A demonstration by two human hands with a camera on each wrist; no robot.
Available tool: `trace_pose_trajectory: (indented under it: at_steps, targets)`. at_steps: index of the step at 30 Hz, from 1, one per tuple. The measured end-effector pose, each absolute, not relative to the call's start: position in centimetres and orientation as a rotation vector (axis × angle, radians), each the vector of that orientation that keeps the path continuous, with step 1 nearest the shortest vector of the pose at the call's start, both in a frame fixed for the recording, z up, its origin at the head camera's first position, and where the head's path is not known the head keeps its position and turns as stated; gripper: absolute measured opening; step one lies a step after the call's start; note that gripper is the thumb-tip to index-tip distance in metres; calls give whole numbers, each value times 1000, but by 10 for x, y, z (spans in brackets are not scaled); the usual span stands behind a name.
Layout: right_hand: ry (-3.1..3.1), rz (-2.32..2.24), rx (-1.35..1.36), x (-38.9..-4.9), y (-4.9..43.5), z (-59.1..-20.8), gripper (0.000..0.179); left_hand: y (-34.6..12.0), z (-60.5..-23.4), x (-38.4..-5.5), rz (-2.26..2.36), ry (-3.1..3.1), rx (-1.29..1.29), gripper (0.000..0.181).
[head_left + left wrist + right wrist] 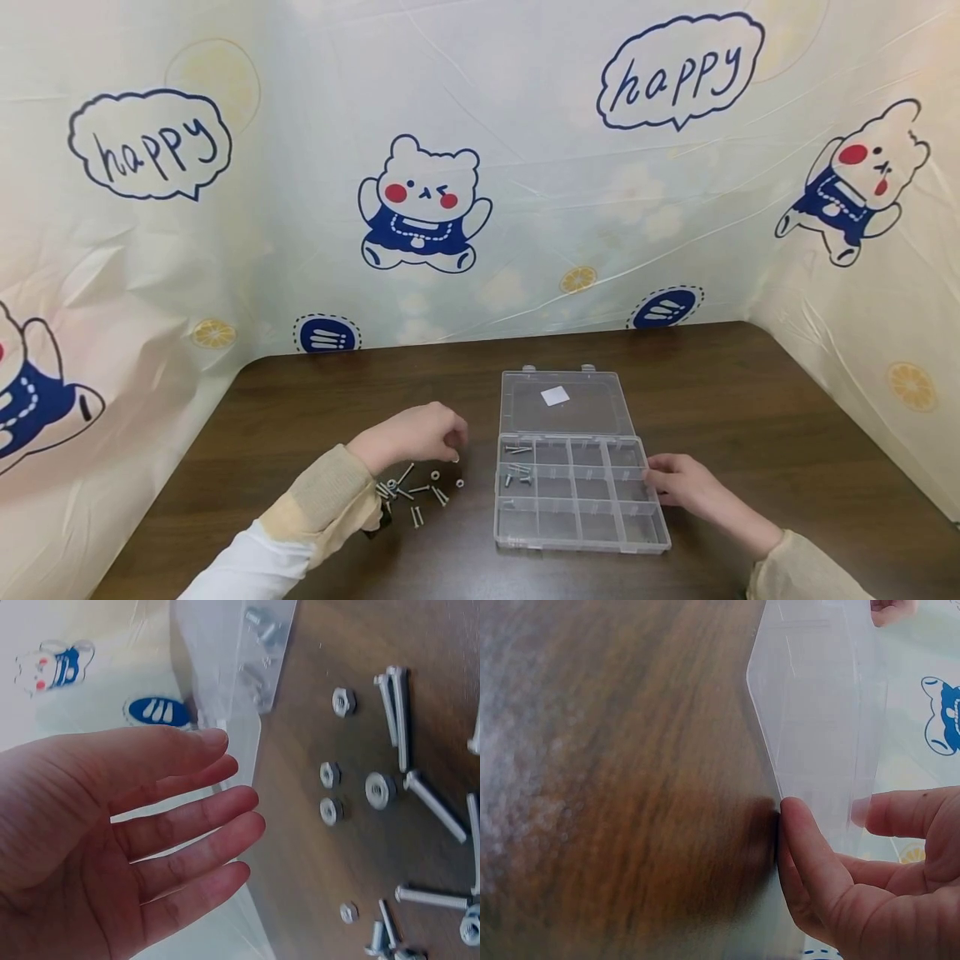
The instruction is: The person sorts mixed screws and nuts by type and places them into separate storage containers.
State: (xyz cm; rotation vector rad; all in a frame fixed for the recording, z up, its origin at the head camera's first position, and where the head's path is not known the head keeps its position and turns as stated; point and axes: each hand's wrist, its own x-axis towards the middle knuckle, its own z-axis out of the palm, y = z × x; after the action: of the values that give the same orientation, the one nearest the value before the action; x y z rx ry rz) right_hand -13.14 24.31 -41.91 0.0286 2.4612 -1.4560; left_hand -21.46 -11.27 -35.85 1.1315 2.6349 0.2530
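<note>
My left hand [420,431] hovers above the table, left of the clear plastic compartment box [596,529]. In the left wrist view its fingers [217,844] are loosely extended, the thumb lies close to the index finger, and nothing shows between them. Below and beside it lie several loose bolts [435,806] and hex nuts [343,701]. My right hand [686,483] holds the box's right side, thumb on the upper edge and fingertips low on the wall. The lid [585,408] lies folded back. Several bolts [517,450] sit in the left column's back and middle compartments.
The bolt pile [393,490] spreads beside the left sleeve, with a small dark object [378,525] partly hidden under it. A white paper square [555,396] shows on the lid. Printed cloth [525,208] surrounds the brown wooden table [712,375].
</note>
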Motion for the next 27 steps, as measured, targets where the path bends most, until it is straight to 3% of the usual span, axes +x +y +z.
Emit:
trace_pose_trajectory:
  at_steps: [15,27]
  targets:
    - [2462,-1438,30,-132,244,-419,36,-142,-370,-237,360,2704,812,10]
    - [2467,-1433,48,-132,243,-419,35,-157,-381,-246,414,2710,751,5]
